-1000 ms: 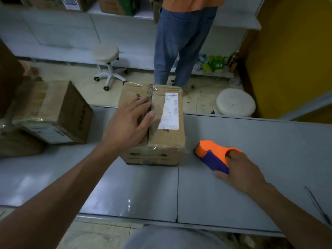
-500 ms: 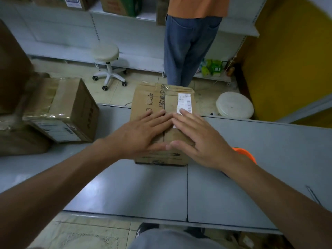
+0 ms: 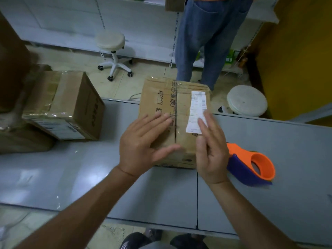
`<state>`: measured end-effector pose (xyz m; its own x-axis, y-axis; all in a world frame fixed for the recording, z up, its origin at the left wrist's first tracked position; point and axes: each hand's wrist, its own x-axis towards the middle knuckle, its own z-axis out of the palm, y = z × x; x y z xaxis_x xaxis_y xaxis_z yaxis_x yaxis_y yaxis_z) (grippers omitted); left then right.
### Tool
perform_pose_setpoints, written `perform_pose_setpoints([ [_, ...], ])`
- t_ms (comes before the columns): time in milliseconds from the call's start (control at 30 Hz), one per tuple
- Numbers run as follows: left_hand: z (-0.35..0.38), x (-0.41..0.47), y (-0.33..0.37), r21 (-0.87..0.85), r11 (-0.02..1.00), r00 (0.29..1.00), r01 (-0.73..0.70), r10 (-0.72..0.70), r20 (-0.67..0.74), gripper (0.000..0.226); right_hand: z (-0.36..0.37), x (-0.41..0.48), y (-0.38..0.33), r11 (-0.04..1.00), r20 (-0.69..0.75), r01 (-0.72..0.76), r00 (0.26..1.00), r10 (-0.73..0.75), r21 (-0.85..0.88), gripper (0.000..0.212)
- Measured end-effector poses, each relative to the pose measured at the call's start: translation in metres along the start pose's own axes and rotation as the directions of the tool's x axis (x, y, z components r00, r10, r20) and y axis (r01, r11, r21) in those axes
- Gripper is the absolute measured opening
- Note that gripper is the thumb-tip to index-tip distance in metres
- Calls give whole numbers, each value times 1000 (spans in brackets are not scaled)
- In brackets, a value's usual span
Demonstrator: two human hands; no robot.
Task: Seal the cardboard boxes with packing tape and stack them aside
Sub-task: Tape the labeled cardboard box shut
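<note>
Cardboard box (image 3: 159, 99) sits on the grey surface (image 3: 71, 177) directly under both hands, its far end reaching past my fingertips. My left hand (image 3: 142, 142) lies flat on the lid, fingers straight and spread, just left of the centre seam (image 3: 175, 123). My right hand (image 3: 211, 150) is over the right half of the lid, fingers straight, their tips at the edge of the white label (image 3: 195, 106). Neither hand grips anything. I cannot tell whether the right palm actually bears on the cardboard or hovers just clear of it. A glossy sheen near the seam between my hands suggests clear tape, though I cannot tell how far it runs. The orange and purple tape dispenser (image 3: 251, 164) rests on the surface just to the right of my right wrist, nothing holding it. A second box (image 3: 71, 101), wrapped with shiny tape, sits tilted well to the left of my left hand, propped on what looks like more packed cardboard. Judgement: the step in hand is pressing down the flaps and the tape on this box, the last part of sealing it. If the seam checks out closed, the next move calls for both hands to shift to opposite sides of the box, take an even hold, lift, and carry it left toward the second box. If the tape falls short, the right hand has only a short reach right for the dispenser. One risk is that the tilted second box makes a poor base for stacking.
</note>
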<state>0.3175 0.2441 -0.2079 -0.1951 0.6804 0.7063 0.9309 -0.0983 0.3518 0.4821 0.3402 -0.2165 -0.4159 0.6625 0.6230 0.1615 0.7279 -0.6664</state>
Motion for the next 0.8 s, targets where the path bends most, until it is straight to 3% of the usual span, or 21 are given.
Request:
perform_pose_setpoints([
  [67, 5, -2, 11, -130, 965, 965, 229, -242, -100, 42, 8, -8, -9, 964, -96, -221, 967, 236, 150, 48],
  [133, 9, -2, 18, -326, 876, 882, 355, -429, -195, 36, 13, -12, -14, 891, -131, -341, 910, 392, 300, 53],
  [233, 17, -7, 23, -500, 756, 779, 422, -585, -227, 36, 19, -13, -16, 829, -181, -365, 863, 472, 424, 49],
  [333, 23, -15, 30, -663, 544, 606, 514, -777, -168, 43, 23, -15, -14, 820, -212, -356, 849, 484, 448, 46],
  [367, 24, -16, 30, -688, 511, 596, 516, -791, -141, 49, 24, -15, -13, 818, -204, -362, 849, 488, 448, 46],
  [533, 11, -31, 9, -676, 540, 793, 502, -598, 111, 99, 10, -15, -15, 829, -18, -368, 911, 413, 422, 64],
  [633, 6, -33, 6, -663, 512, 794, 546, -568, 216, 123, -1, -15, -16, 840, 119, -386, 922, 369, 381, 94],
  [733, 7, -31, 6, -618, 543, 784, 568, -586, 205, 121, -4, -14, -13, 860, 150, -409, 913, 380, 306, 99],
  [800, 7, -33, 1, -598, 589, 812, 544, -549, 198, 112, -7, -13, -12, 872, 176, -406, 912, 369, 275, 100],
])
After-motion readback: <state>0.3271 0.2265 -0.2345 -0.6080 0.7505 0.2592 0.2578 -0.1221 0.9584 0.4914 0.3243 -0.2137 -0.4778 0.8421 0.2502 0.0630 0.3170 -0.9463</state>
